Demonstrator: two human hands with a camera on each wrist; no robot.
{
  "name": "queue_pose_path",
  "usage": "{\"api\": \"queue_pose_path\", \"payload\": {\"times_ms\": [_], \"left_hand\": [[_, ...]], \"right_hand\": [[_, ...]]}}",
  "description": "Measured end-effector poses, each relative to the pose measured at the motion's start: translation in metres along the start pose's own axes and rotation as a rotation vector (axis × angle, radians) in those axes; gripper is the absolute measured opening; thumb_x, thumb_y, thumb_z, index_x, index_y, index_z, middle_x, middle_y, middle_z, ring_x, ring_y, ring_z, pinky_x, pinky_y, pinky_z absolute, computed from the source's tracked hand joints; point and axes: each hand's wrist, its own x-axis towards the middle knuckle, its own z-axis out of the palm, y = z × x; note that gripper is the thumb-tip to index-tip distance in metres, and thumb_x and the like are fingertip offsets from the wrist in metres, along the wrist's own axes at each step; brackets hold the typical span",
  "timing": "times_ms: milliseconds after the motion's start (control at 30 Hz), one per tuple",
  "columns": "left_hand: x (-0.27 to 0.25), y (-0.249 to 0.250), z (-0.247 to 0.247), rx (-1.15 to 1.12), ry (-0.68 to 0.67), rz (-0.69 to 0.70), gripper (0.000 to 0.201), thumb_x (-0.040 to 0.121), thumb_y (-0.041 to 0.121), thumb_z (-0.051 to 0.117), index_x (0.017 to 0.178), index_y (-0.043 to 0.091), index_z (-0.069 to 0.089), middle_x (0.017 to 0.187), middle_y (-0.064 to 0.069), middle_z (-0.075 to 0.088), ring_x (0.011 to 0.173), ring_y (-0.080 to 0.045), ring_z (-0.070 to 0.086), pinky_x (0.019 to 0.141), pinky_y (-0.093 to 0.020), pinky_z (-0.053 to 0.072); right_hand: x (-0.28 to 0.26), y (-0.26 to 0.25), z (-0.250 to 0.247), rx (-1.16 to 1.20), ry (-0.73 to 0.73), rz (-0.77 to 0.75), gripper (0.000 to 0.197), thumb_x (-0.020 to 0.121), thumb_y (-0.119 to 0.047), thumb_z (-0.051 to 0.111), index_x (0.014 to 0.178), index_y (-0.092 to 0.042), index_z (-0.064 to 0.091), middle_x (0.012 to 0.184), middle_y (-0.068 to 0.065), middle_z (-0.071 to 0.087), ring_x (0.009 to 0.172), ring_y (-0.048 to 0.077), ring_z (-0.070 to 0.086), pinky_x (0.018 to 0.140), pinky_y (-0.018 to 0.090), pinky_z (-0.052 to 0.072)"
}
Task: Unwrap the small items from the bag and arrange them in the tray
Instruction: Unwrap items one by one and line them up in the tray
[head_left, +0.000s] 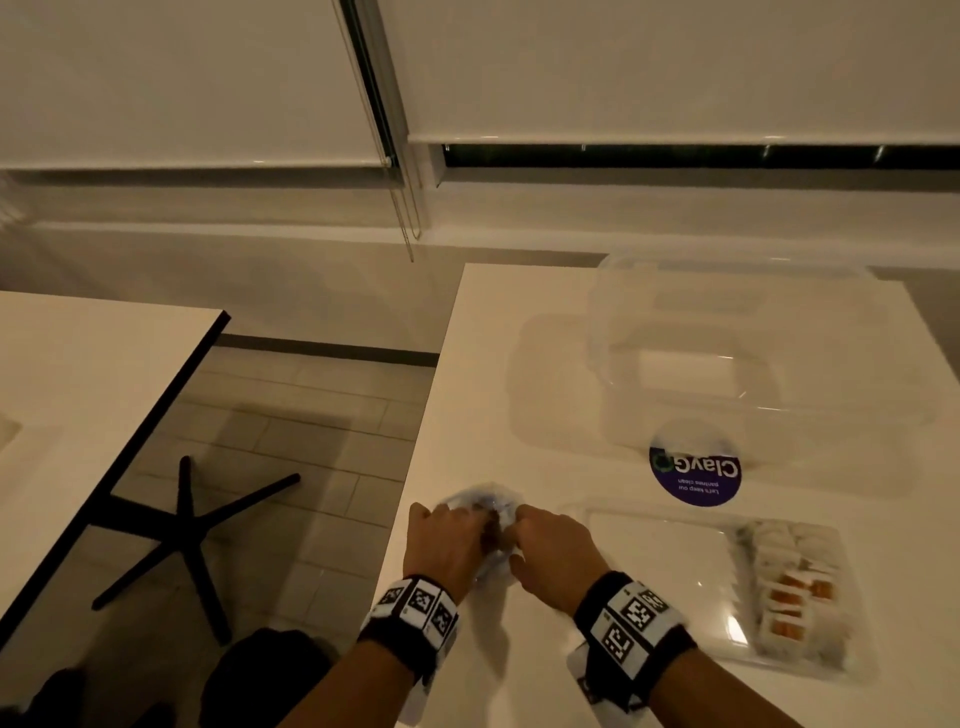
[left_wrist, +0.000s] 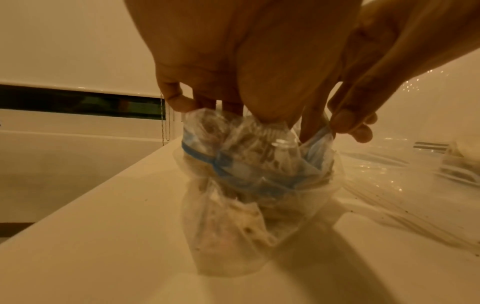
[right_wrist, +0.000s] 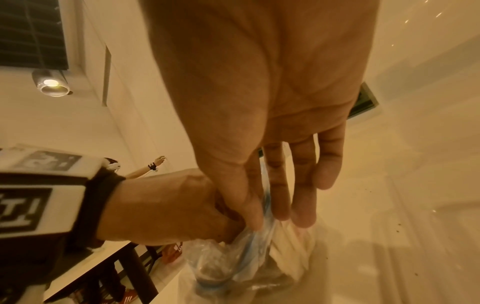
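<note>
Left hand (head_left: 451, 543) and right hand (head_left: 551, 556) both pinching mouth of crumpled clear plastic zip bag with blue seal strip (left_wrist: 244, 181), fingers curled into its top edge. Bag stands on white bench (head_left: 498, 405) near its 7 o'clock corner; contents inside brownish, unclear. Clear plastic tray (head_left: 670, 571) at 3 o'clock of hands, small white-wrapped items (head_left: 795, 587) along its right side. Clear lidded box (head_left: 727, 364) at 1 o'clock. Round purple sticker (head_left: 695, 477) reads "ClayG", upside down. Grey tile floor (head_left: 291, 467), white roller blinds (head_left: 182, 78).

Crumpled clear bag (left_wrist: 249, 185) with blue zip strip, upright on table beside clear tray (head_left: 670, 561) holding wrapped pieces (head_left: 795, 587).
</note>
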Motion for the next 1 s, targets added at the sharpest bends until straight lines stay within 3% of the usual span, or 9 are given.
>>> {"api": "queue_pose_path", "payload": {"times_ms": [167, 300, 367, 467, 600, 667, 833, 933, 1000], "left_hand": [[-0.009, -0.009, -0.007, -0.064, 0.064, 0.07, 0.028, 0.099, 0.043, 0.051, 0.124, 0.035, 0.061, 0.117, 0.006, 0.068, 0.106, -0.02, 0.057, 0.085, -0.033, 0.04], [-0.018, -0.023, -0.007, -0.342, 0.11, 0.011, 0.025, 0.101, 0.038, 0.049, 0.118, 0.032, 0.067, 0.104, 0.008, 0.067, 0.098, -0.015, 0.051, 0.08, -0.027, 0.044], [-0.02, -0.026, -0.008, -0.535, 0.082, -0.067, 0.023, 0.101, 0.035, 0.05, 0.111, 0.028, 0.07, 0.098, 0.007, 0.067, 0.091, -0.011, 0.051, 0.076, -0.021, 0.041], [-0.023, -0.025, -0.015, -0.694, 0.014, -0.08, 0.021, 0.101, 0.028, 0.053, 0.098, 0.025, 0.073, 0.089, 0.004, 0.07, 0.077, -0.009, 0.057, 0.064, -0.013, 0.038], [-0.029, -0.023, -0.029, -0.966, -0.004, -0.116, 0.025, 0.1, 0.02, 0.052, 0.081, 0.024, 0.068, 0.072, 0.008, 0.068, 0.065, -0.003, 0.059, 0.067, -0.022, 0.046], [-0.034, -0.022, -0.039, -1.17, 0.011, -0.146, 0.024, 0.101, 0.017, 0.051, 0.085, 0.016, 0.069, 0.071, 0.007, 0.067, 0.065, -0.006, 0.058, 0.068, -0.025, 0.047], [-0.051, -0.006, -0.061, -1.705, 0.003, -0.232, 0.021, 0.102, 0.014, 0.051, 0.096, 0.007, 0.069, 0.081, -0.009, 0.068, 0.074, -0.019, 0.062, 0.075, -0.035, 0.048], [-0.059, 0.004, -0.069, -1.803, 0.002, -0.218, 0.021, 0.104, 0.011, 0.048, 0.102, 0.006, 0.068, 0.09, -0.018, 0.07, 0.08, -0.025, 0.065, 0.077, -0.036, 0.051], [-0.063, 0.01, -0.073, -1.792, 0.029, -0.172, 0.02, 0.104, 0.011, 0.048, 0.109, 0.004, 0.066, 0.094, -0.021, 0.07, 0.085, -0.03, 0.066, 0.079, -0.037, 0.054]], "right_hand": [[-0.001, 0.001, -0.002, -0.027, 0.035, 0.039, 0.027, 0.097, -0.022, 0.047, 0.119, -0.018, 0.063, 0.125, 0.004, 0.057, 0.11, 0.027, 0.06, 0.089, 0.036, 0.046], [-0.006, 0.003, -0.005, 0.003, 0.064, 0.066, 0.026, 0.097, -0.027, 0.048, 0.12, -0.021, 0.06, 0.121, 0.002, 0.057, 0.108, 0.027, 0.059, 0.084, 0.036, 0.046], [-0.009, 0.004, -0.006, 0.05, 0.132, 0.049, 0.028, 0.096, -0.034, 0.048, 0.122, -0.026, 0.057, 0.119, -0.003, 0.056, 0.107, 0.024, 0.058, 0.08, 0.034, 0.044], [-0.012, 0.001, -0.009, 0.182, 0.274, 0.012, 0.032, 0.093, -0.039, 0.052, 0.124, -0.03, 0.052, 0.111, -0.007, 0.052, 0.094, 0.02, 0.06, 0.068, 0.027, 0.039], [-0.013, -0.004, -0.014, 0.418, 0.334, -0.058, 0.038, 0.09, -0.038, 0.059, 0.128, -0.036, 0.053, 0.113, -0.012, 0.052, 0.089, 0.008, 0.06, 0.075, 0.022, 0.048], [-0.016, -0.006, -0.021, 0.551, 0.377, -0.056, 0.033, 0.091, -0.035, 0.064, 0.123, -0.034, 0.059, 0.108, -0.013, 0.059, 0.083, 0.005, 0.064, 0.078, 0.023, 0.051], [-0.032, -0.006, -0.045, 0.942, 0.539, -0.018, 0.037, 0.087, -0.026, 0.074, 0.121, -0.031, 0.062, 0.106, -0.012, 0.064, 0.077, 0.003, 0.066, 0.07, 0.014, 0.052], [-0.043, -0.002, -0.058, 1.037, 0.541, -0.055, 0.021, 0.086, -0.016, 0.075, 0.104, -0.025, 0.07, 0.09, -0.006, 0.072, 0.074, 0.01, 0.07, 0.071, 0.018, 0.053], [-0.049, -0.001, -0.065, 1.059, 0.538, -0.08, 0.022, 0.085, -0.014, 0.075, 0.104, -0.026, 0.071, 0.088, -0.005, 0.073, 0.074, 0.012, 0.07, 0.071, 0.018, 0.054]]}}
